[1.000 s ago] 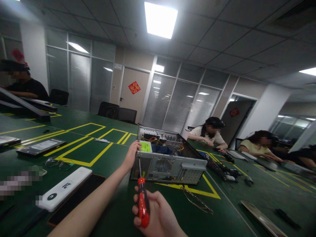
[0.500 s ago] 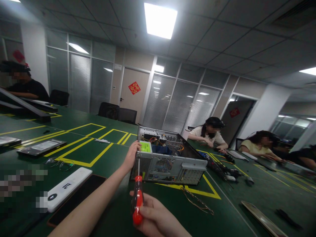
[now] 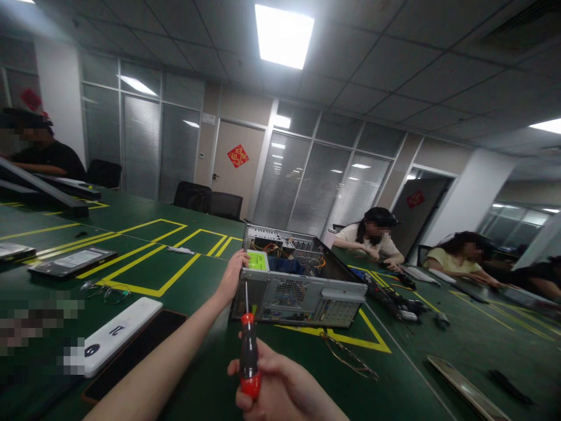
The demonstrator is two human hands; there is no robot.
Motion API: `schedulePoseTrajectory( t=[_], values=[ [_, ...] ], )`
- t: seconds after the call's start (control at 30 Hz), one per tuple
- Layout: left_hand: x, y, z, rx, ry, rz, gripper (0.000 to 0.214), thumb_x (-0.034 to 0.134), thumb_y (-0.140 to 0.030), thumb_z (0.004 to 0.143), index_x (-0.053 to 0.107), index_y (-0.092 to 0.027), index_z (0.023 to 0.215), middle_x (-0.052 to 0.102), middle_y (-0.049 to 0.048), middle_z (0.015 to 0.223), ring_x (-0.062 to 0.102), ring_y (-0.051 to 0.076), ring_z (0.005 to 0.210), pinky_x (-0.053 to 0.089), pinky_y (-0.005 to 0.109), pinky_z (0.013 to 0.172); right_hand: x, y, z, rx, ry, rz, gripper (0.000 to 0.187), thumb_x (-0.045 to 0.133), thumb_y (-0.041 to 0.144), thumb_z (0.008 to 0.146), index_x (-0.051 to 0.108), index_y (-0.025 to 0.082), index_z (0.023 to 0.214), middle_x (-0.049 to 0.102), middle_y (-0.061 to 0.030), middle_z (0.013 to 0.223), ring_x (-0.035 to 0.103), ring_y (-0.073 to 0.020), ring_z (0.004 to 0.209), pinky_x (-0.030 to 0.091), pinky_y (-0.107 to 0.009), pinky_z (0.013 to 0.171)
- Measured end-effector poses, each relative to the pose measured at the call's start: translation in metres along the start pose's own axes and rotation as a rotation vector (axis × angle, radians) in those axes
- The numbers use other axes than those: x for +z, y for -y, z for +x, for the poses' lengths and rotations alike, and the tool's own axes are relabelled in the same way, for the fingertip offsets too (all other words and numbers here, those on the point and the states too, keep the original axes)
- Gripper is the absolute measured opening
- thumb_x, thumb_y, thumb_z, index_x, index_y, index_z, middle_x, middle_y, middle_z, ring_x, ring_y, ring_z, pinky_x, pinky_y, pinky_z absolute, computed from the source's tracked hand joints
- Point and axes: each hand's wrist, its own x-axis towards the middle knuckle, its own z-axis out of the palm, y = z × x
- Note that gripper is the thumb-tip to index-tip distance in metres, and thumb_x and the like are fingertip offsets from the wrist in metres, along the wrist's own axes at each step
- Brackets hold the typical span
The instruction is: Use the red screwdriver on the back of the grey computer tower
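Left hand (image 3: 231, 279): rests flat on the open computer case (image 3: 298, 280), at its 9 o'clock corner, mid-counter (image 3: 184, 275).
Right hand (image 3: 284, 392): fist closed round a red-handled screwdriver (image 3: 248, 345), tip up toward the case's rear panel.
Doing it well: I'd steady the case and seat the tip squarely before turning.

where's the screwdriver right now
The red-handled screwdriver is low in the centre of the head view, held upright in the right hand, its tip toward the rear panel of the open computer case that the left hand steadies.
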Motion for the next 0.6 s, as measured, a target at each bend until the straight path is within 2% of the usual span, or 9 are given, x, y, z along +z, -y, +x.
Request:
schedulePoseTrajectory(
  t=[0.1,0.23,0.3,0.37,0.47,0.53,0.6],
  values=[
    [0.0,0.0,0.0,0.006,-0.003,-0.001,0.039,0.028,-0.044,0.093,0.053,-0.021,0.074,0.062,0.008,0.108,0.045,0.021,0.128,0.03,0.039,0.114,0.002,0.003,-0.002,0.007,0.046,-0.05,0.055,0.068,0.014,0.066,0.047,0.023,0.116,0.063,-0.0085,0.113,0.066,-0.0141,0.073,0.035,-0.022,0.06],
    [0.001,-0.001,-0.001,0.006,-0.011,-0.003,0.039,0.028,-0.043,0.094,0.052,-0.021,0.072,0.062,0.008,0.107,0.045,0.022,0.128,0.029,0.04,0.115,-0.001,0.002,0.0,0.004,0.043,-0.074,0.068,0.076,0.015,0.068,0.043,0.02,0.127,0.062,-0.0127,0.118,0.069,-0.0173,0.082,0.041,-0.024,0.069],
    [0.001,-0.001,-0.001,0.006,-0.01,-0.002,0.038,0.028,-0.042,0.093,0.052,-0.022,0.071,0.062,0.008,0.107,0.045,0.022,0.128,0.029,0.04,0.115,-0.004,-0.001,0.003,-0.026,0.034,-0.07,0.062,0.08,0.02,0.066,0.049,0.016,0.12,0.065,-0.0109,0.108,0.069,-0.0172,0.079,0.042,-0.025,0.069],
    [0.001,-0.001,-0.001,0.007,-0.011,-0.004,0.038,0.029,-0.042,0.093,0.052,-0.021,0.071,0.062,0.0082,0.107,0.045,0.022,0.128,0.03,0.04,0.115,-0.007,-0.005,0.004,-0.048,-0.008,-0.063,0.055,0.082,0.025,0.065,0.055,0.011,0.111,0.066,-0.0061,0.092,0.066,-0.0125,0.068,0.041,-0.023,0.064],
    [0.001,0.0,0.0,0.01,-0.012,-0.008,0.039,0.029,-0.043,0.093,0.052,-0.021,0.072,0.061,0.0088,0.108,0.045,0.022,0.128,0.031,0.04,0.114,-0.009,-0.008,0.006,-0.052,-0.1,-0.014,0.046,0.083,0.033,0.064,0.061,0.009,0.096,0.06,0.0002,0.074,0.057,-0.0073,0.057,0.037,-0.02,0.054],
    [0.0,0.0,0.0,0.012,-0.008,-0.005,0.039,0.028,-0.043,0.094,0.052,-0.021,0.072,0.061,0.0089,0.108,0.044,0.022,0.128,0.03,0.04,0.114,-0.01,-0.009,0.006,-0.025,-0.141,0.043,0.042,0.083,0.037,0.062,0.06,0.012,0.086,0.059,0.0004,0.072,0.057,-0.0079,0.058,0.036,-0.018,0.052],
    [0.0,-0.001,0.0,0.009,-0.003,0.002,0.04,0.028,-0.044,0.094,0.052,-0.021,0.072,0.061,0.0088,0.108,0.044,0.022,0.128,0.03,0.04,0.114,-0.011,-0.009,0.005,0.026,-0.159,0.087,0.039,0.082,0.038,0.064,0.059,0.014,0.083,0.063,-0.0018,0.077,0.054,-0.0057,0.055,0.032,-0.015,0.048]
  ],
)
